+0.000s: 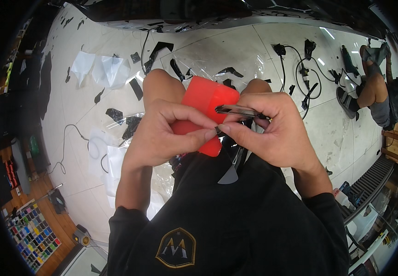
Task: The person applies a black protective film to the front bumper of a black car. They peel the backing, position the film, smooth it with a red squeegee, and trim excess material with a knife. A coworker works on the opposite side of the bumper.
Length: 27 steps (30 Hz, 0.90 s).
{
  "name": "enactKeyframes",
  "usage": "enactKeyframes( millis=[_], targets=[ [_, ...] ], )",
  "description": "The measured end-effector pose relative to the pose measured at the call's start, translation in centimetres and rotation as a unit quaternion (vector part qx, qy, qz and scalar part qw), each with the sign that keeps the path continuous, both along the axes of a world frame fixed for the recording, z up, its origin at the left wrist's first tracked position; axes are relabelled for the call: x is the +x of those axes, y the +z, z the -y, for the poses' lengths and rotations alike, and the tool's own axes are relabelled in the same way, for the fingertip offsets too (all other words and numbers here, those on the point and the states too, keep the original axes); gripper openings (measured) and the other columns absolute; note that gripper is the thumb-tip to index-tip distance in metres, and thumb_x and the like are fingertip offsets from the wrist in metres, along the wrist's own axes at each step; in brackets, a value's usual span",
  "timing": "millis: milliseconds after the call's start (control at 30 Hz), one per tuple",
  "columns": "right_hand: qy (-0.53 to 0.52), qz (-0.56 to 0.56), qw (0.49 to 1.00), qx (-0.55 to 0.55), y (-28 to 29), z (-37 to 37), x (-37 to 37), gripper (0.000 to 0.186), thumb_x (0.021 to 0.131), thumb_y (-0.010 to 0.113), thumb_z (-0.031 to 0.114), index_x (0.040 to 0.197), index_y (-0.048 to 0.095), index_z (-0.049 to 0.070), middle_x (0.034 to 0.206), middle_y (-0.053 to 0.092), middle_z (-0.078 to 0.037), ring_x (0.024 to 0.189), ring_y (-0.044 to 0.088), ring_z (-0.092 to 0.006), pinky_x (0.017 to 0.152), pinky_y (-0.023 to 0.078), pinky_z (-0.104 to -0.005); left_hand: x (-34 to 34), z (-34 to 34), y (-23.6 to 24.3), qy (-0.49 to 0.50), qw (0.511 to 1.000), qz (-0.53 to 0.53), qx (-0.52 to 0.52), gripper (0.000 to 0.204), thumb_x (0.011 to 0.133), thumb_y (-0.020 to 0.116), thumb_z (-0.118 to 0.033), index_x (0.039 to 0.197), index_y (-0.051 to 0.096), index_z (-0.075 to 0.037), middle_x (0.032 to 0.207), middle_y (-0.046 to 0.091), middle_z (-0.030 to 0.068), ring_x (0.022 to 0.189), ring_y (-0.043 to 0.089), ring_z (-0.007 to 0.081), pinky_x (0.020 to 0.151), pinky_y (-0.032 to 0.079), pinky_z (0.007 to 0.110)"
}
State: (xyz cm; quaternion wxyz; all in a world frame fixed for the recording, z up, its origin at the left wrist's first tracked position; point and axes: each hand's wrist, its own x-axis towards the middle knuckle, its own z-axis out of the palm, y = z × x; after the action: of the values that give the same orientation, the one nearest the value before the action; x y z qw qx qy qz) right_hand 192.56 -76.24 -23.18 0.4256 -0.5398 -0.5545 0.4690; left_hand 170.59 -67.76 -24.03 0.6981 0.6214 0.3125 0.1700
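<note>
My left hand [166,133] is closed, thumb and index fingertip pinching a small dark piece [217,130]. My right hand [272,126] meets it there with its thumb tip, so both hands touch at that piece. Between the right fingers sits a slim metal cutter knife [240,110], its end pointing left. Behind the left fingers is a red squeegee-like plate [210,97], above my lap; whether the hidden left fingers also support it, I cannot tell. Below the hands, a grey curved tip [229,176] of some tool lies against my black shirt [235,221].
Black film scraps [160,49] and clear plastic sheets [111,69] litter the pale tiled floor. A dark car body [199,14] spans the far side. At right another person [378,87] sits near a coiled cable [304,73]. Colour samples [35,237] stand at lower left.
</note>
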Motion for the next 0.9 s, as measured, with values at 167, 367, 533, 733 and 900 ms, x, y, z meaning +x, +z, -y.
enactKeyframes(
  millis=[167, 367, 533, 733, 900],
  targets=[
    [0.001, 0.002, 1.0, 0.01, -0.22, 0.03, 0.02, 0.014, 0.082, 0.076, 0.005, 0.094, 0.073, -0.002, 0.076, 0.07, 0.0, 0.066, 0.056, -0.0027, 0.054, 0.035, -0.0199, 0.14, 0.03, 0.04, 0.001, 1.0, 0.001, -0.013, 0.012, 0.084, 0.073, 0.004, 0.096, 0.076, 0.005, 0.085, 0.074, 0.005, 0.077, 0.065, 0.0063, 0.069, 0.051, 0.021],
    [0.001, 0.003, 1.0, -0.003, -0.33, 0.13, 0.11, 0.014, 0.082, 0.076, 0.005, 0.095, 0.073, -0.001, 0.077, 0.07, 0.0, 0.067, 0.057, -0.0027, 0.054, 0.035, -0.0196, 0.05, -0.05, -0.18, -0.006, 1.0, -0.004, -0.009, 0.012, 0.084, 0.073, 0.004, 0.096, 0.076, 0.005, 0.085, 0.073, 0.0048, 0.077, 0.064, 0.0061, 0.069, 0.05, 0.021],
    [-0.004, 0.0, 1.0, 0.005, -0.36, 0.12, 0.14, 0.014, 0.082, 0.076, 0.005, 0.094, 0.073, -0.001, 0.077, 0.07, 0.0, 0.066, 0.056, -0.0024, 0.054, 0.035, -0.0195, 0.13, -0.02, -0.32, -0.003, 1.0, 0.005, -0.018, 0.012, 0.085, 0.073, 0.004, 0.096, 0.076, 0.005, 0.084, 0.073, 0.005, 0.076, 0.064, 0.0057, 0.068, 0.051, 0.02],
    [-0.004, -0.001, 1.0, 0.017, -0.38, 0.23, 0.24, 0.013, 0.082, 0.076, 0.004, 0.094, 0.073, -0.001, 0.076, 0.07, 0.0, 0.066, 0.057, -0.0023, 0.053, 0.034, -0.0198, 0.14, 0.04, -0.63, -0.007, 0.999, 0.01, -0.03, 0.013, 0.085, 0.073, 0.004, 0.097, 0.076, 0.006, 0.084, 0.074, 0.0053, 0.075, 0.065, 0.0055, 0.067, 0.05, 0.02],
    [0.0, -0.009, 1.0, 0.016, -0.37, 0.33, 0.23, 0.013, 0.082, 0.076, 0.004, 0.093, 0.073, -0.002, 0.076, 0.07, 0.0, 0.066, 0.057, -0.0024, 0.053, 0.034, -0.0196, 0.16, 0.27, -0.59, 0.002, 0.999, 0.02, -0.043, 0.012, 0.086, 0.073, 0.004, 0.097, 0.076, 0.006, 0.084, 0.074, 0.0047, 0.075, 0.064, 0.005, 0.067, 0.05, 0.019]
  ],
)
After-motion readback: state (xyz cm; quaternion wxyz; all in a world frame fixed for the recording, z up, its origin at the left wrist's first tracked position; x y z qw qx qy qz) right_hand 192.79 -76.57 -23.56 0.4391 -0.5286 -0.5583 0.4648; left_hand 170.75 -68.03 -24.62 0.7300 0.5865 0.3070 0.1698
